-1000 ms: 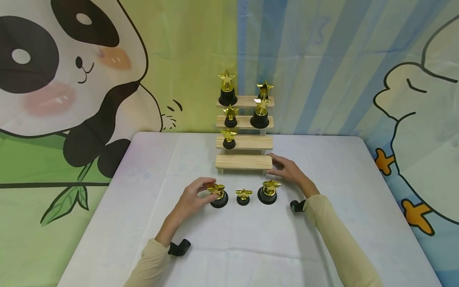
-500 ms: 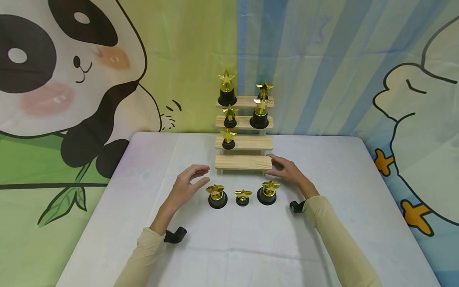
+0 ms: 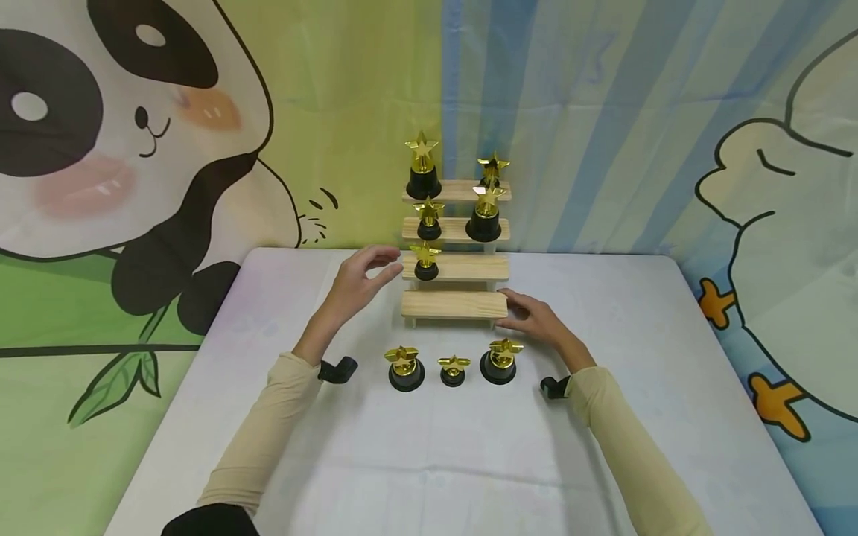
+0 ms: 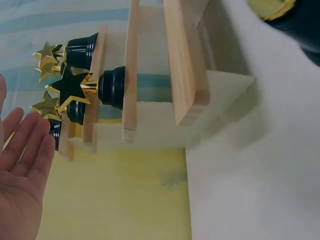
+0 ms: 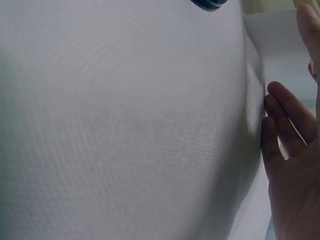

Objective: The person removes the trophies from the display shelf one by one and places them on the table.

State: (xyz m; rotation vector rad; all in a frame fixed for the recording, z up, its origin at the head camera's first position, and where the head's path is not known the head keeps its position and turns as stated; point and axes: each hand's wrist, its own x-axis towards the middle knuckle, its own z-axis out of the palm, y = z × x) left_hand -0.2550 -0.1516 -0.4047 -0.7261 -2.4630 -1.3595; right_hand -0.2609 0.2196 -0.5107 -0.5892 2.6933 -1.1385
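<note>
My left hand [image 3: 362, 281] is empty and hovers at the left end of the wooden tiered stand [image 3: 456, 304], fingers apart. A small gold star trophy [image 3: 426, 262] on the second step from the bottom is nearest to it. In the left wrist view my fingers [image 4: 31, 147] overlap trophies on the upper steps. My right hand [image 3: 532, 314] is at the right end of the lowest step, its fingers [image 5: 287, 110] loosely extended and low by the tablecloth. In front stand three more star trophies on black bases: left [image 3: 405, 368], small middle [image 3: 453, 371] and right [image 3: 501, 362].
Higher steps carry a large trophy [image 3: 423, 167] at left, another at right [image 3: 485, 216], a small one [image 3: 429, 218] and one at the top right [image 3: 493, 167]. A white cloth covers the table [image 3: 436, 461]. A printed cartoon curtain [image 3: 348, 112] hangs close behind.
My left hand has left the front left trophy and moved up and away to beside the second step. The right hand stays at the lowest step; the trophies stand where they were.
</note>
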